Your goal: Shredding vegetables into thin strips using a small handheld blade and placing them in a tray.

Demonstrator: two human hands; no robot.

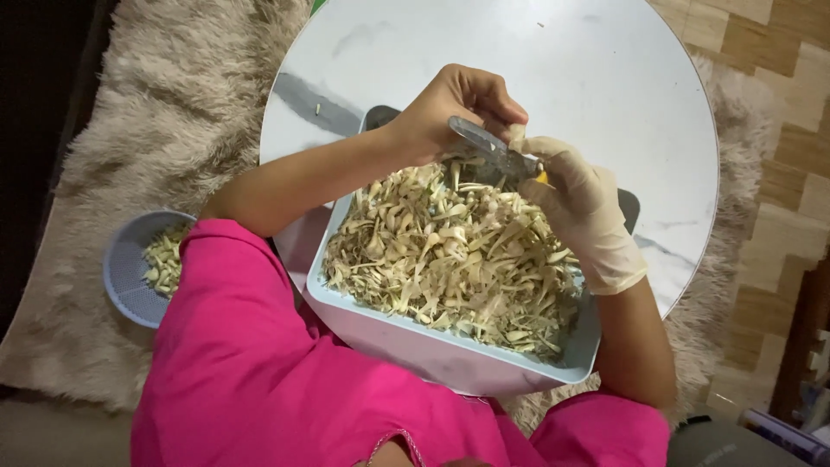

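bare left hand (454, 108) is gripping a knife (494, 153); gloved right hand (581, 207) is pinching what is probably a small pale piece above the tub (450, 350) of trimmings; blade should be angling away from fingertips.

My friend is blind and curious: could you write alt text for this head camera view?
Over a light blue tub heaped with pale plant trimmings, a bare left hand holds a knife against a small piece pinched in the gloved right hand. The tub sits on a round white table; a blue strainer lies on the shaggy rug.

Round white table (605, 69), shaggy beige rug (164, 104), blue colander (125, 277), wood floor (778, 52).
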